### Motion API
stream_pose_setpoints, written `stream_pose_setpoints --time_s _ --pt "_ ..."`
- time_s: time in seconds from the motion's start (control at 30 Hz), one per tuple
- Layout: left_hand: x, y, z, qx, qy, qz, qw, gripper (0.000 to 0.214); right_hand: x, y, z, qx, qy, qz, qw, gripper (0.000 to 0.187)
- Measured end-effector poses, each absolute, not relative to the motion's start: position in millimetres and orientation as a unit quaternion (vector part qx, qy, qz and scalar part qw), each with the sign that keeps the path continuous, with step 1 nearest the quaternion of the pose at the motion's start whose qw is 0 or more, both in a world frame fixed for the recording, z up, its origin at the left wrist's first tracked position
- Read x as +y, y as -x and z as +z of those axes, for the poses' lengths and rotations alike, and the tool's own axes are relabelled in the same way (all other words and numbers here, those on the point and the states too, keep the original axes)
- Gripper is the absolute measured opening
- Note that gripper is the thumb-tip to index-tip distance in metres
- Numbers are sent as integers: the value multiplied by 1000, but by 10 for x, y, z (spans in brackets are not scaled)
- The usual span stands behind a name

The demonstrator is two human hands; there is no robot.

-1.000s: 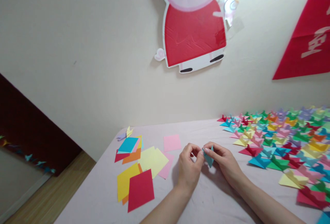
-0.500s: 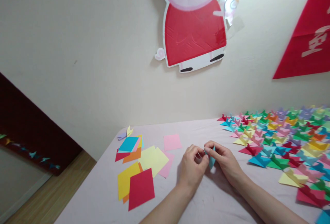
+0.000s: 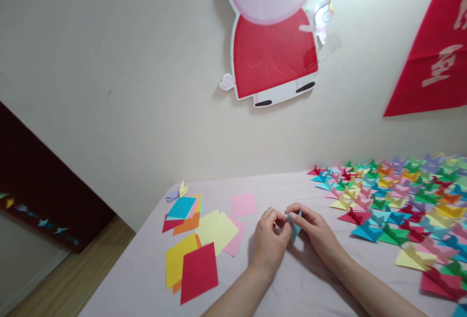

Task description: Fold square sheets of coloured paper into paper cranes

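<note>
Pale wall (image 3: 164, 88) carries 1 pig cutout (image 3: 275, 59) and 1 red banner (image 3: 434, 40); cloth-covered tabletop (image 3: 134, 283) meets it along the far edge. Light blue paper (image 3: 296, 228), folded, is held up between both hands, well in from the tabletop's left edge. Right hand (image 3: 316, 229): thumb and fingers clamped on the paper. Left hand (image 3: 270, 241): thumb and fingertips pinched at the paper's left side. Loose coloured sheets (image 3: 199, 273) overlap toward the left edge; 1 pink square (image 3: 244, 205) lies apart, nearer the far edge. Many paper birds (image 3: 394, 233) occupy the right side.
</note>
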State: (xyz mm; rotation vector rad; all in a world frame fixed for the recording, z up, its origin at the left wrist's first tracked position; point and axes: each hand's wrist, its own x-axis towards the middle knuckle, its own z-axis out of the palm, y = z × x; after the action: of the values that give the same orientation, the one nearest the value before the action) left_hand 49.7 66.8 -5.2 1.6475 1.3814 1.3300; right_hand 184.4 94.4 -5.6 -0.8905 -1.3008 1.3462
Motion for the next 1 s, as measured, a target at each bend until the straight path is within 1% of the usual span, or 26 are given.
stream_pose_setpoints --time_s 0.13,0.3,0.37,0.5,0.63,0.83,1.0 --pt "655 -509 -43 523 -632 490 295 16 941 -1843 -18 -559 369 540 511 32" --pt "651 -505 -22 529 -633 472 312 18 927 -1833 -13 -553 361 556 505 32" --pt "669 -488 -41 527 -620 484 320 20 927 -1826 -19 -540 363 564 509 32" --pt "725 -440 -121 516 -582 527 342 19 940 -1811 -36 -491 376 576 534 40" --pt "755 -418 -152 513 -566 541 351 21 946 -1802 -46 -496 378 575 529 39" --pt "737 -442 -106 515 -575 517 371 17 944 -1803 -33 -495 389 565 534 42" --pt "745 -438 -115 520 -588 498 368 21 937 -1809 -13 -507 389 563 524 41"
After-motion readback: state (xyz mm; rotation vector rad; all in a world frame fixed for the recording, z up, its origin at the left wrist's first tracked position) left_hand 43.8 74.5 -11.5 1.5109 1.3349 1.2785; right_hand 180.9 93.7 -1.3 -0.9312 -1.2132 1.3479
